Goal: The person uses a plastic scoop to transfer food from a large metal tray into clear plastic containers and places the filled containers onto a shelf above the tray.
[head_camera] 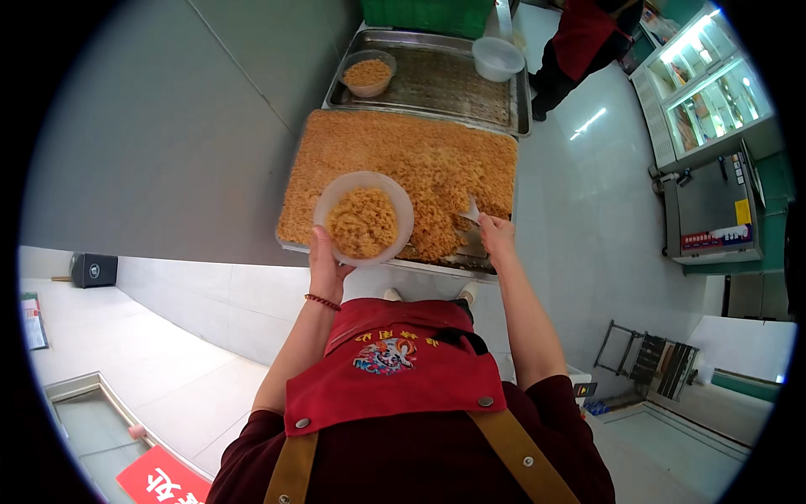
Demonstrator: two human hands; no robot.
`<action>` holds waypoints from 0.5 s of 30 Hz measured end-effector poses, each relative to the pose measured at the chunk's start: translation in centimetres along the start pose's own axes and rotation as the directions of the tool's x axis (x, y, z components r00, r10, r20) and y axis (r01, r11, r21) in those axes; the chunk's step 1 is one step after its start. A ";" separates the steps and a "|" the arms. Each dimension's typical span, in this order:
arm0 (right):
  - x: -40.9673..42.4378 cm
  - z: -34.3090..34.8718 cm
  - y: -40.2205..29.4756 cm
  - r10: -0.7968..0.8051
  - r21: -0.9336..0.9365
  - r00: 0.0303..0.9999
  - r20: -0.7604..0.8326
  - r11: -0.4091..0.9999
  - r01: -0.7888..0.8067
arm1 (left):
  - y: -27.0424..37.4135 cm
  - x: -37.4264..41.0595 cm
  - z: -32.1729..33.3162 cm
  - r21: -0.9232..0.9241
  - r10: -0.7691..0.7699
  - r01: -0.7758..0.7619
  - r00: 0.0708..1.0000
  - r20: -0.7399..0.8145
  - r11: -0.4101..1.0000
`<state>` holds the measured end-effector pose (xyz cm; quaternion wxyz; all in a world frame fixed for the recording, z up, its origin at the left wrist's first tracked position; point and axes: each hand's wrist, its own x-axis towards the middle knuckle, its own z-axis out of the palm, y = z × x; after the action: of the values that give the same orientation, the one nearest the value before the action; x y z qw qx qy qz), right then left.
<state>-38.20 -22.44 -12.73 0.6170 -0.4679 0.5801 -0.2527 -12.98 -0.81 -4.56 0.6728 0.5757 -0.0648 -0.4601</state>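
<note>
My left hand (327, 261) holds a round translucent plastic bowl (406, 217) by its near left rim, over the front left of a metal tray (434, 271). Loose golden-brown crumbly food (364, 220) partly fills the bowl. A thick layer of similar food (390, 142) covers most of the tray, with bare metal showing at the front right corner. My right hand (497, 236) grips a pale scoop or spoon (471, 211), whose head touches the food at the tray's right side.
Behind lies a perforated metal tray (441, 75) bearing a bowl of crumbly food (368, 75) and a translucent tub (497, 60). A green crate (428, 16) stands beyond. A grey wall or panel (189, 138) borders the left. Another person (576, 47) stands at the back right.
</note>
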 end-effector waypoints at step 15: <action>-9.5 4.5 -6.6 -0.701 -0.448 0.702 0.130 0.590 0.672 | -2.0 2.1 2.8 -0.032 -0.109 0.112 0.991 0.076 0.993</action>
<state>-34.33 -15.91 -2.96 0.3233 -0.7798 0.4157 -0.3385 -14.61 -4.07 -6.27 0.6536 0.5487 -0.0494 -0.5189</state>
